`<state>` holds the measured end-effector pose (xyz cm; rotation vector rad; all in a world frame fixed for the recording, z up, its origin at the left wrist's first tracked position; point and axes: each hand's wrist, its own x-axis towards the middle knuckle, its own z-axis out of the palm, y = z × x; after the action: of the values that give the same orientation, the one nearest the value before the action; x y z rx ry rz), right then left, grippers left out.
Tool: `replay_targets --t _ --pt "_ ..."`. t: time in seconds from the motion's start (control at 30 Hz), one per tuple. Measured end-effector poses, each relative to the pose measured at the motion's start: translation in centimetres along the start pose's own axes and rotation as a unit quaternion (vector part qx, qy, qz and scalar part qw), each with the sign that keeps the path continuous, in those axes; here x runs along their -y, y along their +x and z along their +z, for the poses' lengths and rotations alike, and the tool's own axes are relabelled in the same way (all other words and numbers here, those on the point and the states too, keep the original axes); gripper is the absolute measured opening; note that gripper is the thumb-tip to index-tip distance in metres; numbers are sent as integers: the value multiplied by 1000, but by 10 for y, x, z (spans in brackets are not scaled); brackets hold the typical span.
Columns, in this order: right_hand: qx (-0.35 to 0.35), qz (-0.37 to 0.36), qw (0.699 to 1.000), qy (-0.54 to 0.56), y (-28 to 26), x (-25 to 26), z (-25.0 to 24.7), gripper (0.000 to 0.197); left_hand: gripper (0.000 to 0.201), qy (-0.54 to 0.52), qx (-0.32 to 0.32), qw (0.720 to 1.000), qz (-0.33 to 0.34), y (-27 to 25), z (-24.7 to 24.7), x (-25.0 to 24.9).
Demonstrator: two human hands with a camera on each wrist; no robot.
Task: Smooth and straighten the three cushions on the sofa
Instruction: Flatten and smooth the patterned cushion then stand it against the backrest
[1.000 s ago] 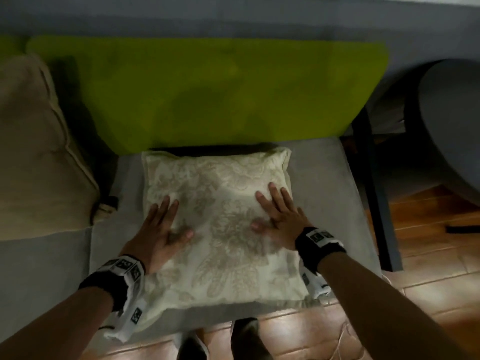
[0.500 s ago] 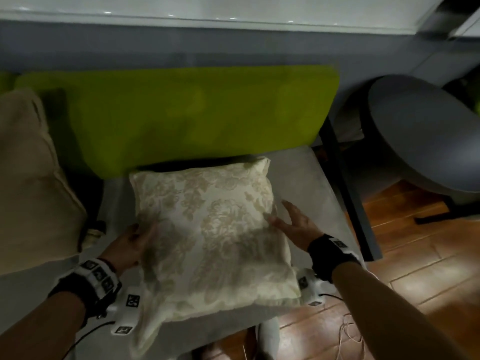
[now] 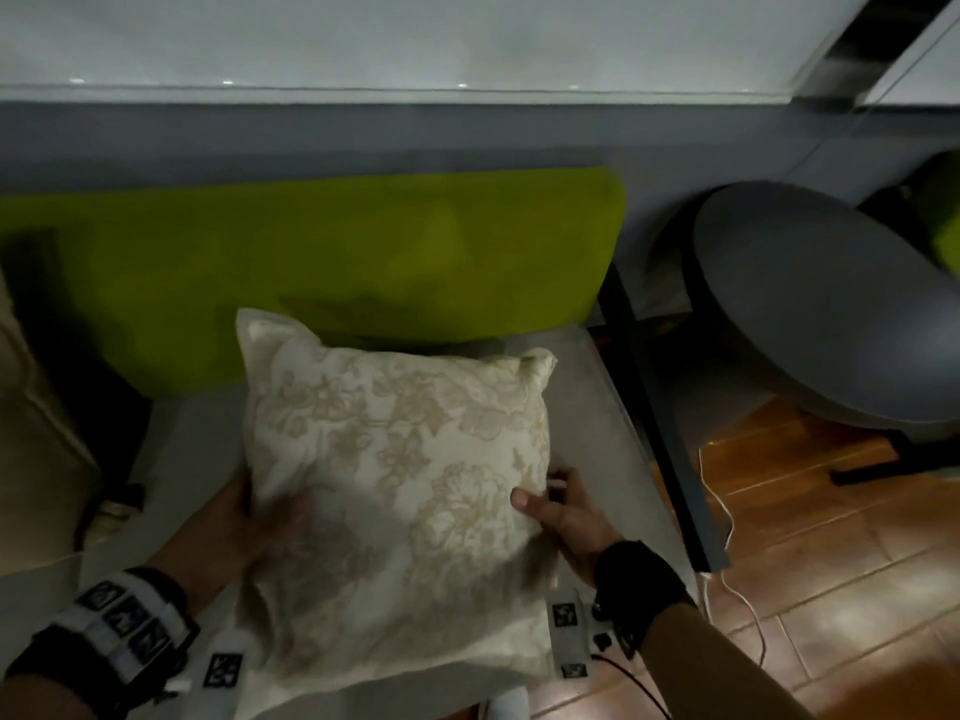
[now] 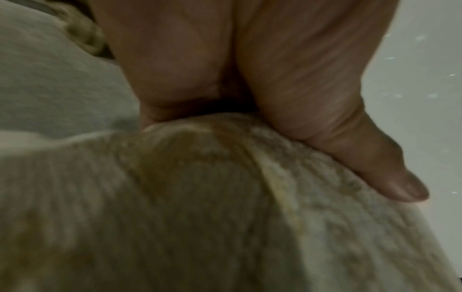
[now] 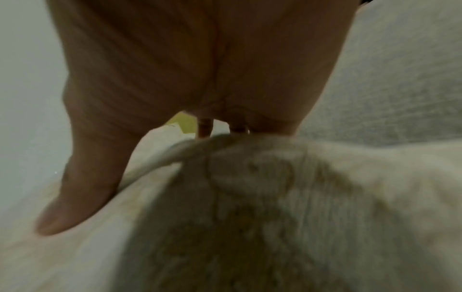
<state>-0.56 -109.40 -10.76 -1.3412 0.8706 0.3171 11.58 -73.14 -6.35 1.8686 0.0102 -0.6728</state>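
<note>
Hands grip opposite edges of floral cushion (image 3: 395, 475) at frame centre: left hand (image 3: 228, 532) on its left side, right hand (image 3: 566, 517) on its right, thumbs on top. Cushion tilts above grey sofa seat (image 3: 587, 407); green backrest (image 3: 337, 262) behind, beige cushion (image 3: 31, 433) far left.

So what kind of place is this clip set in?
Probably a home living room or lounge corner: a sofa with a grey seat and green back, a floral cushion held at both sides by the hands, a wood floor, and a round grey chair alongside.
</note>
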Motion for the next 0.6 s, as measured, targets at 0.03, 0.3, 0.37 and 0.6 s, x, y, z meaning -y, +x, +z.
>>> replay_targets --t 0.03,0.3,0.37,0.6 --pt "5 -8 999 39 4 8 -12 124 83 -6 -3 1000 17 2 11 -20" --pt "25 -215 976 19 31 139 -105 111 87 -69 -2 993 101 62 62 -126" --pt "25 -240 970 5 38 162 -115 112 105 -83 -24 990 112 79 65 -128" --pt "5 -282 958 -44 79 182 -128 120 91 -58 -76 990 101 109 82 -124"
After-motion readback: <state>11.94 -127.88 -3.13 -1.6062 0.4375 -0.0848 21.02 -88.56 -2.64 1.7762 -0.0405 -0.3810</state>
